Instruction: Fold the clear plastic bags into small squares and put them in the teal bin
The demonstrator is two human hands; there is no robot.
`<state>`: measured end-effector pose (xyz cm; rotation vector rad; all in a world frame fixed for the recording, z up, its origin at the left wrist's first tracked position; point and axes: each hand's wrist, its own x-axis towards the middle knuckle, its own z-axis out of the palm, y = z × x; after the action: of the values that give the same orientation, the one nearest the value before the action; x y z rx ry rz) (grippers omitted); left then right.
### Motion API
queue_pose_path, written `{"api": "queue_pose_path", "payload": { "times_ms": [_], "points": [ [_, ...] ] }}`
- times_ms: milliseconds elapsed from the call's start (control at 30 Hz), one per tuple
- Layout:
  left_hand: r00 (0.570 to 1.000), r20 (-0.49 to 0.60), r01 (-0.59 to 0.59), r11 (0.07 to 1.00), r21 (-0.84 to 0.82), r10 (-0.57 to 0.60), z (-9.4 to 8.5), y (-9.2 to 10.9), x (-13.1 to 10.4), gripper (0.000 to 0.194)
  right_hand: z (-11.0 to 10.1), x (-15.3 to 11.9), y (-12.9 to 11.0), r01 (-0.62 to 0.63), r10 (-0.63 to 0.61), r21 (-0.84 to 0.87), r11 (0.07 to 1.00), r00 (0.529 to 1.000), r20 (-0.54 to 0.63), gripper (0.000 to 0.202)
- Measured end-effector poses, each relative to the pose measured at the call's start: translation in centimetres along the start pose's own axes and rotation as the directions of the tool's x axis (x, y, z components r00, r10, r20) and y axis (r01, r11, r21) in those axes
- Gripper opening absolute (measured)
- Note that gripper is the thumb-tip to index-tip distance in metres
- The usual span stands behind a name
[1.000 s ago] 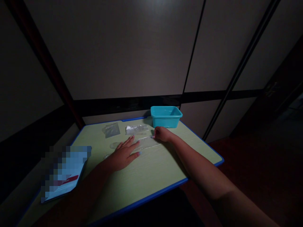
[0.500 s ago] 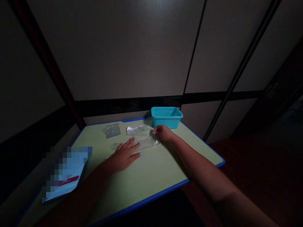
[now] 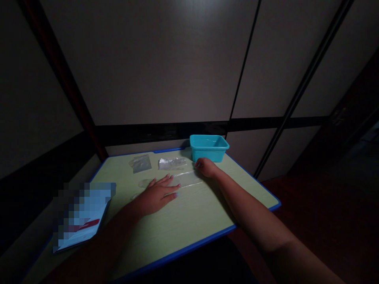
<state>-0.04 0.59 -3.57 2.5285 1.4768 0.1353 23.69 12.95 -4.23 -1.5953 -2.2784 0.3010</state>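
My left hand (image 3: 156,195) lies flat with fingers spread, its fingertips on a clear plastic bag (image 3: 188,180). The bag stretches to the right over the tabletop, fairly smooth and flat. At its far right end my right hand (image 3: 205,167) is closed, thumb and fingers pinched at the bag's upper edge; the fingertips are partly hidden. Behind the hands are a crinkled clear plastic bag (image 3: 172,163) and, further left, a flat greyish plastic bag (image 3: 142,163). More clear plastic (image 3: 144,183) peeks out left of my left fingers.
A turquoise plastic basin (image 3: 209,154) stands at the table's back right, just behind my right hand. A tablet-like flat object (image 3: 85,221), partly blurred out, lies at the left. The pale green table (image 3: 189,225) has a blue edge and backs onto cabinet panels (image 3: 166,71).
The plastic bag between my hands is straighter and smoother, and its right end has shifted slightly right. My right hand moved a little to the right; my left hand stays almost in place.
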Motion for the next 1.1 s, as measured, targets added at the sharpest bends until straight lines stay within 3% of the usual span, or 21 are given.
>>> {"api": "queue_pose_path", "payload": {
  "times_ms": [200, 567, 667, 800, 933, 1100],
  "points": [
    [1.0, -0.009, -0.026, 0.999, -0.021, 0.026, 0.0, -0.2, 0.1, 0.042, -0.4, -1.1, -1.0, 0.057, -0.051, -0.116, 0.992, 0.997, 0.051, 0.033],
    [0.999, -0.023, 0.021, 0.998, -0.053, -0.022, 0.2, 0.2, 0.1, 0.055, -0.7, -1.4, -1.8, 0.201, -0.176, -0.176, 0.964, 0.973, 0.151, 0.026],
    [0.996, -0.068, 0.062, 0.998, -0.012, -0.062, 0.2, 0.2, 0.2, 0.061, -0.6, -1.4, -1.9, 0.199, -0.184, -0.089, 0.976, 0.97, 0.158, 0.021],
    [0.983, -0.13, 0.129, 0.992, 0.014, -0.126, 0.4, 0.0, 0.2, 0.067, -0.5, -1.3, -1.7, 0.098, -0.104, 0.053, 0.994, 0.987, 0.12, 0.018],
    [0.986, -0.1, 0.138, 0.99, 0.0, -0.137, 0.5, 0.1, 0.2, 0.066, -0.5, -1.1, -1.7, 0.076, -0.102, 0.172, 0.982, 0.983, 0.15, 0.018],
    [0.986, -0.032, 0.162, 0.987, -0.011, -0.163, 0.3, 0.4, 0.0, 0.063, -0.2, -1.0, -1.9, 0.03, -0.057, 0.252, 0.967, 0.993, 0.1, 0.029]
  ]
}}
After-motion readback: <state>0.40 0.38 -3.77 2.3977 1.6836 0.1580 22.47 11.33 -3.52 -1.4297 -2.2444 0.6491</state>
